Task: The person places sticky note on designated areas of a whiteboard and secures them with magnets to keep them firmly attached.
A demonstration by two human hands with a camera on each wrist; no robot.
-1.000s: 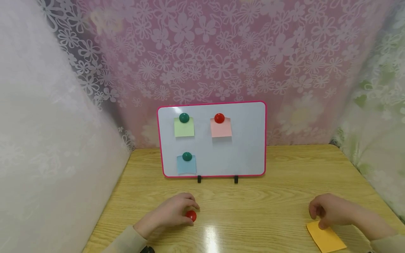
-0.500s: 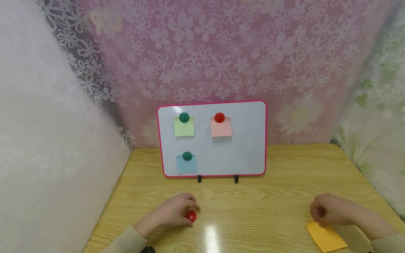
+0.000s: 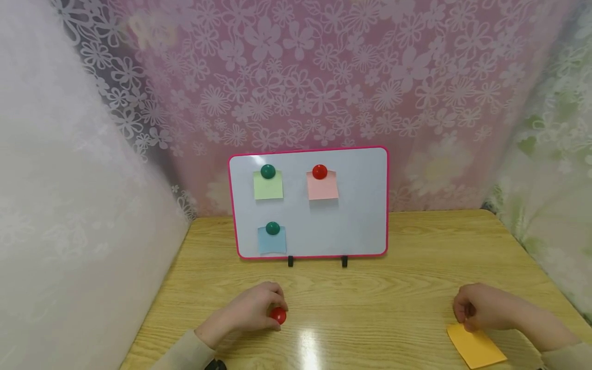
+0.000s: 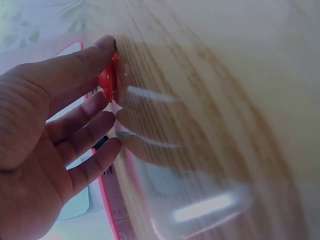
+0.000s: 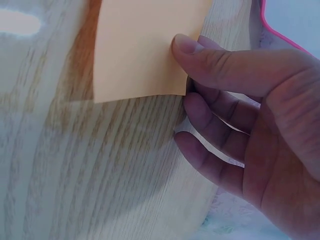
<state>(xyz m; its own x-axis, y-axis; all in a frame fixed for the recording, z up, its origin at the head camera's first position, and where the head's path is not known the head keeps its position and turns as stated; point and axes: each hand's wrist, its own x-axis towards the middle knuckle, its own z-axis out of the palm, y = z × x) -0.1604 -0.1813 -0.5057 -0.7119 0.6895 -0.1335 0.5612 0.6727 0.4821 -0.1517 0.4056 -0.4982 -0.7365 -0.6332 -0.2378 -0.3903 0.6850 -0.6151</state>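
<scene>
- The left hand (image 3: 245,314) is pinching a red magnet (image 3: 278,315) between thumb and fingers, down on the wooden table (image 3: 393,288).
- The red magnet is sitting in front of the whiteboard (image 3: 361,226), near its left half.
- The right hand (image 3: 485,307) is pinching the corner of an orange sticky note (image 3: 476,348) with its thumb on top; the other fingers are curling beside the paper.
- The orange sticky note is lying flat on the table, in front of the whiteboard and far off to its right.
- The whiteboard is standing up at the back of the table.
- A green note (image 3: 268,186), a pink note (image 3: 322,187) and a blue note (image 3: 271,241) are sticking on the whiteboard, each under a round magnet.
</scene>
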